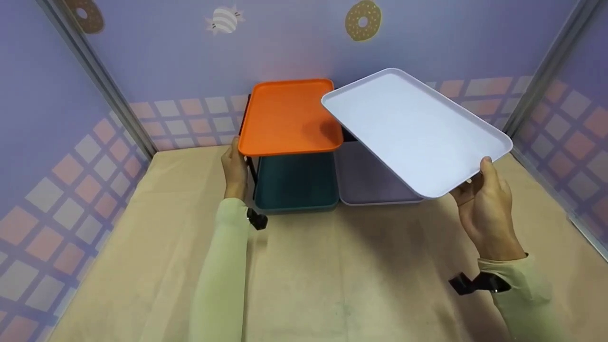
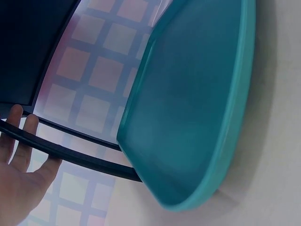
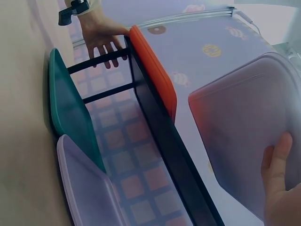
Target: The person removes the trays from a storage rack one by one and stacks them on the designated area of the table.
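Note:
In the head view my right hand (image 1: 489, 213) holds a white tray (image 1: 413, 128) by its near right corner, thumb on top and fingers beneath. The tray is raised and tilted above the right side of a black rack (image 3: 160, 127). My left hand (image 1: 235, 171) is at the rack's left end; in the left wrist view its extended fingers (image 2: 30, 125) lie against the black side bar (image 2: 84, 157). An orange tray (image 1: 292, 118) sits on the rack's top left. Below it are a teal tray (image 1: 297, 183) and, to the right, a lavender tray (image 1: 375, 180), partly hidden by the white tray.
The rack stands at the back of a table covered with beige cloth (image 1: 304, 275), close to a purple wall (image 1: 285, 42) with checks and pastry prints. Side walls (image 1: 42, 199) enclose the table at left and right.

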A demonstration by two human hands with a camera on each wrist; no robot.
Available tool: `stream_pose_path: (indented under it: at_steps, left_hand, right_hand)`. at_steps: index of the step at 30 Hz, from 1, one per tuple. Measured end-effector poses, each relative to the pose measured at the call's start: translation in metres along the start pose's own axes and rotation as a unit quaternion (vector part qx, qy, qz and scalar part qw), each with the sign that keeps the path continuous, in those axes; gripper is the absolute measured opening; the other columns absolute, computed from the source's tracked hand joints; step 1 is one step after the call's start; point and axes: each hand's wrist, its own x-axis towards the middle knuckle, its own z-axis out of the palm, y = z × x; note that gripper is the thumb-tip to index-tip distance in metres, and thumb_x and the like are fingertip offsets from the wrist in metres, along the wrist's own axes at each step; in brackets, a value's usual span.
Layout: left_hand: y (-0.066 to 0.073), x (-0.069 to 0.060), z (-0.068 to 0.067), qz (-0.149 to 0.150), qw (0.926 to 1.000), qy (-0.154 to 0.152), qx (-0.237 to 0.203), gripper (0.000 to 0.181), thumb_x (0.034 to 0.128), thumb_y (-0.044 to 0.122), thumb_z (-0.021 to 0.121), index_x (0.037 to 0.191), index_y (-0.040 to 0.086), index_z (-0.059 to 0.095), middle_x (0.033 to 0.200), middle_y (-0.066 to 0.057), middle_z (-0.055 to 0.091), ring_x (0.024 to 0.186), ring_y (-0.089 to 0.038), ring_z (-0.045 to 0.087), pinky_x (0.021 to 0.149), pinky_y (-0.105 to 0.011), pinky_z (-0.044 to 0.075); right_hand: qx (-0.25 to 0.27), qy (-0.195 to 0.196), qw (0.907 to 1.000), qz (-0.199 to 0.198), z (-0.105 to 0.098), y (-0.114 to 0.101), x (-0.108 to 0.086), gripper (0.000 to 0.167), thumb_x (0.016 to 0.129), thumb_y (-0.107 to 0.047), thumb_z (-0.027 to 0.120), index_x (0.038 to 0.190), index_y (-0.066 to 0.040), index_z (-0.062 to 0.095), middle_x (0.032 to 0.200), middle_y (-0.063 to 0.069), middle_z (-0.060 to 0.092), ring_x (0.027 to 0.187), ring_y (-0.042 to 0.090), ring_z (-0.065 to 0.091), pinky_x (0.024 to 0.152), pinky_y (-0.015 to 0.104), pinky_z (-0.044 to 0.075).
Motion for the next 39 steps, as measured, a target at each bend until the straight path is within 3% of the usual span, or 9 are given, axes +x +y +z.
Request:
stream_pose_path:
  at_steps: [7,14,18,22,25,32,39]
  left_hand:
    - [0.0,0.001,-0.002,0.0,1.0,0.001,0.003,0.059,0.105,0.049,0.048,0.078,-0.003,0.044,0.077,-0.011,0.043,0.09,-0.024,0.049,0.099,-0.045,0.04]
    - [0.002,0.001,-0.003,-0.008,0.9999,-0.012,-0.003,0.049,0.1055,0.048,0.048,0.069,0.015,0.049,0.075,-0.001,0.047,0.095,-0.021,0.051,0.106,-0.048,0.037]
    - [0.0,0.002,-0.003,-0.005,1.0,-0.006,-0.005,0.048,0.1046,0.047,0.05,0.067,0.018,0.048,0.075,-0.004,0.045,0.09,-0.022,0.048,0.098,-0.047,0.038]
    - [0.0,0.002,-0.003,-0.004,1.0,-0.001,-0.003,0.053,0.1042,0.048,0.05,0.072,0.007,0.046,0.079,-0.009,0.042,0.089,-0.024,0.047,0.092,-0.045,0.037]
    - [0.0,0.002,-0.002,-0.001,1.0,0.001,-0.007,0.053,0.1048,0.047,0.049,0.074,0.004,0.045,0.078,-0.008,0.043,0.092,-0.023,0.05,0.095,-0.044,0.039]
    - [0.001,0.002,-0.003,-0.002,0.9999,-0.004,-0.014,0.047,0.1051,0.047,0.049,0.067,0.019,0.046,0.076,-0.004,0.044,0.092,-0.016,0.052,0.104,-0.049,0.04]
    - [0.001,0.005,-0.006,-0.021,0.9997,-0.014,-0.001,0.045,0.1056,0.044,0.047,0.07,0.017,0.049,0.074,0.002,0.046,0.092,-0.019,0.052,0.107,-0.05,0.04]
  right_hand:
    - [-0.034,-0.015,0.9993,0.009,-0.005,-0.003,-0.003,0.047,0.109,-0.033,0.042,0.143,0.0,0.038,0.129,0.011,0.057,0.108,0.021,0.062,0.09,0.03,0.054]
    - [-0.04,-0.008,0.9989,0.024,-0.008,-0.005,-0.006,0.047,0.109,-0.033,0.043,0.143,-0.001,0.035,0.124,0.01,0.059,0.108,0.019,0.066,0.091,0.03,0.054]
    - [-0.052,0.0,0.9982,0.03,-0.008,-0.005,-0.008,0.048,0.11,-0.033,0.041,0.145,-0.003,0.03,0.133,0.008,0.048,0.118,0.016,0.056,0.098,0.027,0.048]
    - [-0.087,0.003,0.9953,0.041,-0.008,-0.003,-0.009,0.049,0.11,-0.035,0.038,0.147,-0.005,0.026,0.139,0.005,0.038,0.125,0.015,0.043,0.103,0.027,0.04]
    - [-0.104,-0.001,0.9933,0.05,-0.009,-0.003,-0.011,0.048,0.11,-0.037,0.037,0.147,-0.006,0.028,0.136,0.003,0.04,0.123,0.014,0.044,0.101,0.026,0.041]
    - [-0.114,-0.016,0.9908,0.071,-0.011,-0.003,-0.015,0.046,0.11,-0.039,0.038,0.143,-0.007,0.034,0.126,0.003,0.05,0.112,0.014,0.054,0.095,0.028,0.048]
    - [-0.133,0.018,0.9865,0.094,-0.012,-0.002,-0.02,0.045,0.108,-0.041,0.043,0.138,-0.007,0.038,0.114,0.002,0.058,0.1,0.013,0.062,0.085,0.029,0.053]
